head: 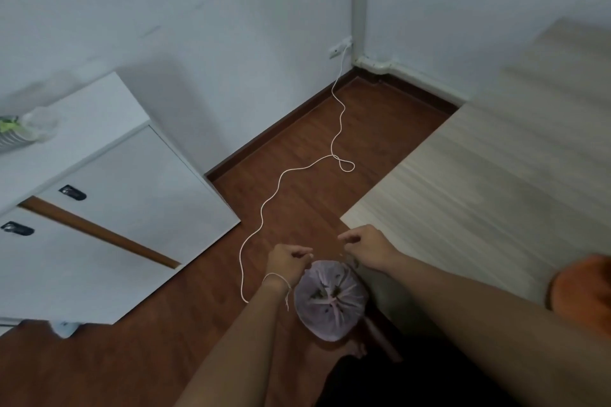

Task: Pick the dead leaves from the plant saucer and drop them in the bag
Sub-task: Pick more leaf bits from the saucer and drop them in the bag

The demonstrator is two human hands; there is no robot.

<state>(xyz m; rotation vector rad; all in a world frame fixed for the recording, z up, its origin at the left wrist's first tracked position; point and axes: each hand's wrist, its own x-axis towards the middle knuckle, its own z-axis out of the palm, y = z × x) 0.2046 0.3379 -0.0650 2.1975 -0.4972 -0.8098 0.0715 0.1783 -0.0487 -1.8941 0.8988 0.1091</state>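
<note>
A thin, translucent pinkish bag (330, 304) hangs over the floor just below my hands, its mouth facing up. Small dark leaf scraps lie at its gathered bottom. My left hand (288, 263) is pinched at the bag's left upper edge, with a string band on the wrist. My right hand (367, 249) has its fingers curled at the right upper edge, beside the table's corner. The film between my fingers is too faint to see clearly. A blurred orange round thing (583, 291), possibly the saucer, sits at the right edge on the table.
A light wooden table (489, 175) fills the right side. A white cabinet (109, 208) with dark handles stands at left, with a clear container and something green (20, 130) on top. A white cable (281, 182) snakes across the brown floor from a wall socket.
</note>
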